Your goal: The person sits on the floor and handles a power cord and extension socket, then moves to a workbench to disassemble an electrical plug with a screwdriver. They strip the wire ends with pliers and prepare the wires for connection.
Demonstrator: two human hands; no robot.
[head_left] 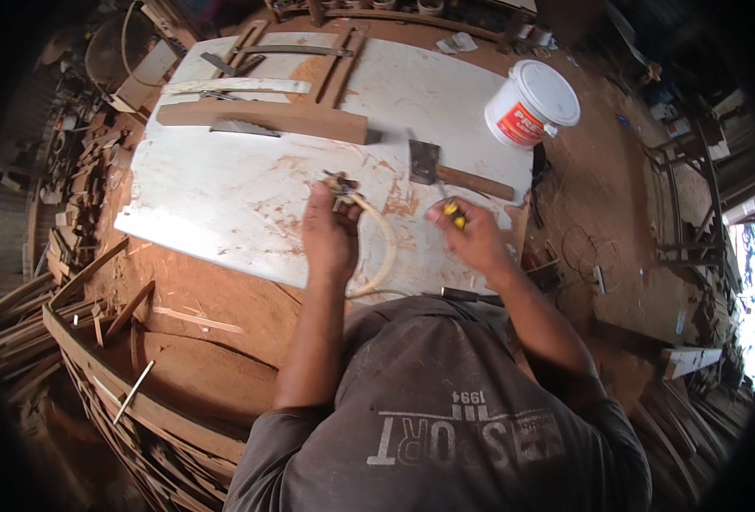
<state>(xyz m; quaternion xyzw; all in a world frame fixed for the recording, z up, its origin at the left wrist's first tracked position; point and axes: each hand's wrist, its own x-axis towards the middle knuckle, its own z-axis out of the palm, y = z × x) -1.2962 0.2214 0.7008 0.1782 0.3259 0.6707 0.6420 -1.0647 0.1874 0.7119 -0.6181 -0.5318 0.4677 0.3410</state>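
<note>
Fingers (435, 212) closed near the table's (198, 226) front edge, the left hand (329, 239) clamps a corded fitting (341, 185), the inward-angled right hand (477, 241) a yellow-handled screwdriver (451, 207).

A small brownish fitting (341, 184) sits in the left hand's (329, 229) fingers, a pale cord (389, 243) curving down beside it, while a yellow-and-black screwdriver (451, 208) slants forward, well apart, in the right hand (477, 239).

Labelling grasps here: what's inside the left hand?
Left hand grips a small metal fitting. Its upper part shows above the hand; a pale cable curves away beside it. The hand covers the lower part, so its full shape can't be told.
</note>
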